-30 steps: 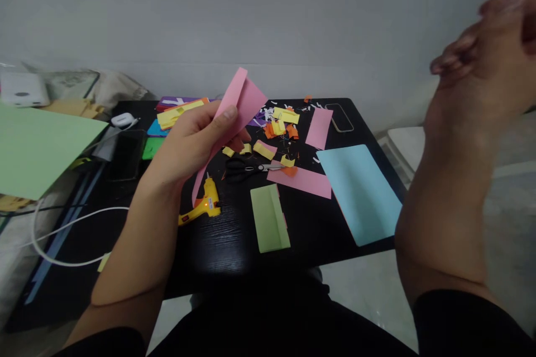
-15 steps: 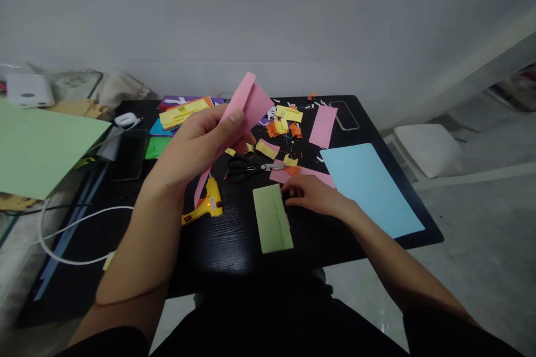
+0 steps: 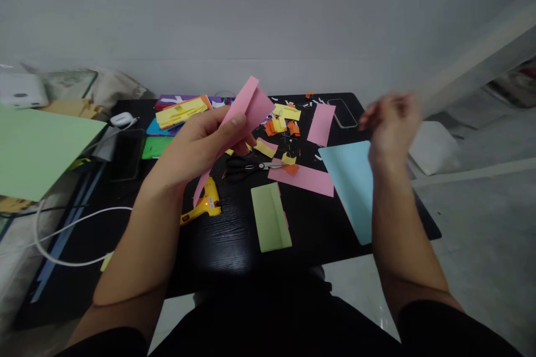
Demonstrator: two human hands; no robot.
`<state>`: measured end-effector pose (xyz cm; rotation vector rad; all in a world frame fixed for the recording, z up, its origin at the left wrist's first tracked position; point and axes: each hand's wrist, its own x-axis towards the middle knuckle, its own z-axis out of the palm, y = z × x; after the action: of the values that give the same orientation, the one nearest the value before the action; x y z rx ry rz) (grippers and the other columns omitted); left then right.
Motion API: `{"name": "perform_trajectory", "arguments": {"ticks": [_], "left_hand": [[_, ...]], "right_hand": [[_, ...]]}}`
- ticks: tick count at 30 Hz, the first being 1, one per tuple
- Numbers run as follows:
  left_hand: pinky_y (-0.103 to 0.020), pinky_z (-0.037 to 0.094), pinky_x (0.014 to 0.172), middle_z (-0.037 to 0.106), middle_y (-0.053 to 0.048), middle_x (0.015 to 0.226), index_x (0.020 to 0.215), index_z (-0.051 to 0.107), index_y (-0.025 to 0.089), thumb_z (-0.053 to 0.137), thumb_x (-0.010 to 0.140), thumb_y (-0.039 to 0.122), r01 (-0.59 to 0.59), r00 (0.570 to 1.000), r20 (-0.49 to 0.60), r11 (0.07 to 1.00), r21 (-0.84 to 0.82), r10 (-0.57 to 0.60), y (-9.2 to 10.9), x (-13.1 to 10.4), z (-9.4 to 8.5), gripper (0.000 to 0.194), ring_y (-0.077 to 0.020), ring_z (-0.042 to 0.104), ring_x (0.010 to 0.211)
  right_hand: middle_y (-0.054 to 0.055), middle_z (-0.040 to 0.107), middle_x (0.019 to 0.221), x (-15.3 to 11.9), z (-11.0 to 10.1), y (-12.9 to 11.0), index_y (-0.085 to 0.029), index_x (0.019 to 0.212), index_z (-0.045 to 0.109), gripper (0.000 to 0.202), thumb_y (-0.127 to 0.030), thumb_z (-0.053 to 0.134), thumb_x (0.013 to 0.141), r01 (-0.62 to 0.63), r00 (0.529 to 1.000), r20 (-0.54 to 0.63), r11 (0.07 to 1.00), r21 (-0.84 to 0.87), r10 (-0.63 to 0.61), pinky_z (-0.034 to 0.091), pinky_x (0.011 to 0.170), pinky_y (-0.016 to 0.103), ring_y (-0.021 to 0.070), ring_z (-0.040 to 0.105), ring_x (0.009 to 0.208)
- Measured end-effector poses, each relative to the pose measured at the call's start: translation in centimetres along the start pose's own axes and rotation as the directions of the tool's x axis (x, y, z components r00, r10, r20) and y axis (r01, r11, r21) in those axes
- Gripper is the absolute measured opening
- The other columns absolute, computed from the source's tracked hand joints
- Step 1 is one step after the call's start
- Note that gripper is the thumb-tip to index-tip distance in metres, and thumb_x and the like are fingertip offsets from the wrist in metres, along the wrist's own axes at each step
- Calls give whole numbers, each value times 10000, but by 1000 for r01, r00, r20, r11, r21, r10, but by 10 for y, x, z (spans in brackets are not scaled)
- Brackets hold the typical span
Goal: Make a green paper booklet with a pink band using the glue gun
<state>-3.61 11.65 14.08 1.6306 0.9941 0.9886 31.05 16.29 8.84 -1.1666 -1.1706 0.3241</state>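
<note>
Raised above the table, my left hand (image 3: 215,136) pinches a folded pink paper (image 3: 260,107), thumb on top, fingers behind. My right hand (image 3: 391,122) is up over the far right side, past the light blue sheet (image 3: 347,184); motion smears its fingers. A folded green paper (image 3: 271,217) with small pink edges showing lies in front of me. Left of it rests a yellow glue gun (image 3: 205,203) with a lit orange light. Black-handled scissors (image 3: 251,167) lie behind, their blades by a pink strip (image 3: 304,178).
Yellow and orange scraps (image 3: 280,125) litter the back of the black table. A pink rectangle (image 3: 321,124) lies beside a phone (image 3: 342,114). At left are stacked coloured papers (image 3: 182,114), a dark phone (image 3: 127,154), a white cable (image 3: 84,263) and a large green sheet (image 3: 37,150).
My right hand has left the table beside the green paper and swung up to the right, above the blue sheet. My left hand still holds the pink paper in nearly the same place.
</note>
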Motion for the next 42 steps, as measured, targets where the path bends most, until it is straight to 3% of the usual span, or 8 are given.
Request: {"name": "perform_trajectory", "arguments": {"ticks": [2, 4, 7, 11, 15, 19, 34, 42], "left_hand": [[-273, 563, 665, 754, -70, 802, 870, 762, 195, 622, 1000, 578, -5, 1000, 6, 1000, -5, 5, -1, 0, 2, 428, -173, 700, 708], [-267, 568, 677, 757, -65, 812, 879, 756, 193, 617, 1014, 539, -18, 1000, 5, 1000, 2, 18, -1, 0, 4, 396, -167, 704, 720], [-267, 575, 680, 762, -64, 831, 897, 746, 189, 607, 1020, 519, -16, 1000, -7, 999, 35, 16, -2, 0, 5, 379, -178, 710, 746], [-268, 574, 684, 767, -69, 860, 923, 732, 183, 616, 1008, 541, -1, 1000, -4, 999, 49, 1, -3, 1, 6, 386, -182, 707, 748], [-263, 567, 686, 759, -66, 866, 913, 704, 177, 618, 995, 577, 12, 1000, 11, 999, 51, -13, -6, 5, 8, 417, -177, 702, 747], [-268, 560, 657, 736, -66, 864, 949, 681, 172, 615, 988, 604, 13, 999, 43, 1000, 12, -13, -11, 8, 10, 439, -172, 689, 719], [-324, 590, 730, 793, -102, 919, 910, 783, 183, 290, 1076, 670, 117, 978, 178, 992, -52, -106, -21, 9, 23, 712, -250, 769, 881], [-290, 577, 744, 804, -88, 961, 1032, 742, 183, 616, 996, 587, 106, 950, 294, 994, 29, -110, -19, 12, 20, 424, -222, 762, 873]], "right_hand": [[-36, 501, 687, 26, -5, 3, -319, 851, 454, 264, -495, 487, 1045, 37, 995, -98, 999, 1, -37, 434, 522, 303, 167, 503, 588], [-12, 564, 767, 34, -1, 8, -317, 937, 518, 300, -526, 357, 1080, 29, 998, 58, 962, -272, -14, 519, 619, 338, 184, 548, 649], [53, 679, 970, 17, 18, 14, -215, 1024, 684, 349, -413, 859, 796, 36, 954, 288, 918, -395, 86, 567, 908, 485, 232, 671, 835], [128, 698, 1234, -16, 51, -9, -215, 1129, 743, 377, -301, 881, 788, 170, 763, 620, 868, -467, 185, 532, 1060, 544, 319, 684, 1141], [67, 761, 1089, -34, 76, -55, -230, 1116, 731, 325, -522, 615, 1032, 0, 793, 609, 1000, -27, 17, 612, 919, 390, 212, 740, 986], [45, 748, 1112, -49, 89, -79, -262, 1227, 674, 440, -638, 598, 1011, -179, 766, 643, 961, 209, 3, 638, 845, 328, 189, 747, 998], [-18, 688, 811, -50, 86, -64, -237, 934, 765, 233, -450, 832, 867, -213, 742, 669, 937, 276, -28, 568, 693, 296, 144, 629, 750], [3, 735, 892, -44, 77, -70, -236, 958, 765, 112, -342, 769, 920, -171, 698, 711, 946, 275, -81, 588, 730, 313, 163, 682, 809]]}}
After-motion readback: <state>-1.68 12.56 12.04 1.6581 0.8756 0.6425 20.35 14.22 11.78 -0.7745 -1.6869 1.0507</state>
